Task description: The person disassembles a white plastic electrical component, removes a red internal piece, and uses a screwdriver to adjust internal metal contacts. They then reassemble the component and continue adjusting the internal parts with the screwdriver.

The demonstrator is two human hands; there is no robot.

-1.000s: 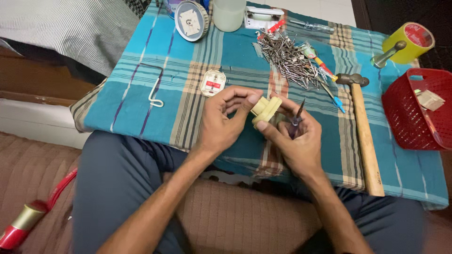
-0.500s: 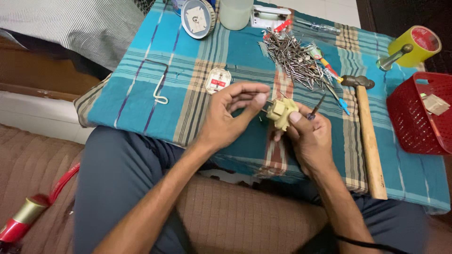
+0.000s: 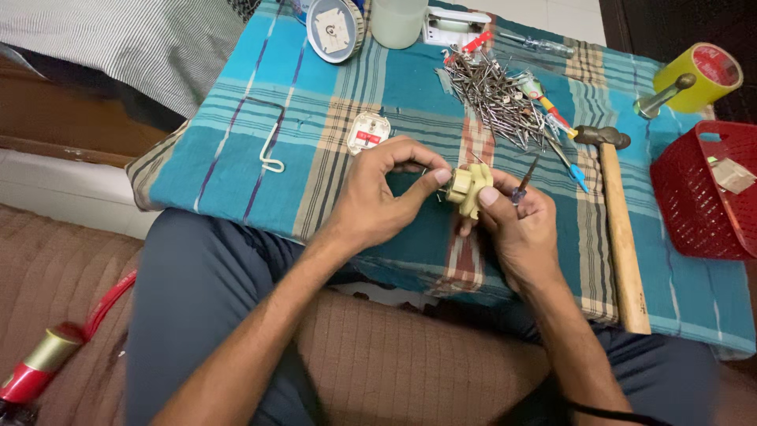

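Both hands meet over the plaid-covered surface [image 3: 236,158], sharing one cream plastic electrical fitting [image 3: 470,188]. The left hand [image 3: 377,196] closes its grip on the fitting's left edge with thumb and fingertips; the right hand [image 3: 516,225] presses a thumb on the fitting while also clutching one small screwdriver [image 3: 527,175]. Right of the fitting lies one wooden-handled hammer [image 3: 619,229], beyond it one red basket [image 3: 702,197]. Above the fitting sits one heap of nails [image 3: 490,95] (too many to count), and one white round plate [image 3: 368,132] lies to its upper left.

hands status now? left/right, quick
Left hand: closed, pinching the cream plastic part.
Right hand: closed on the same part, small screwdriver tucked in.
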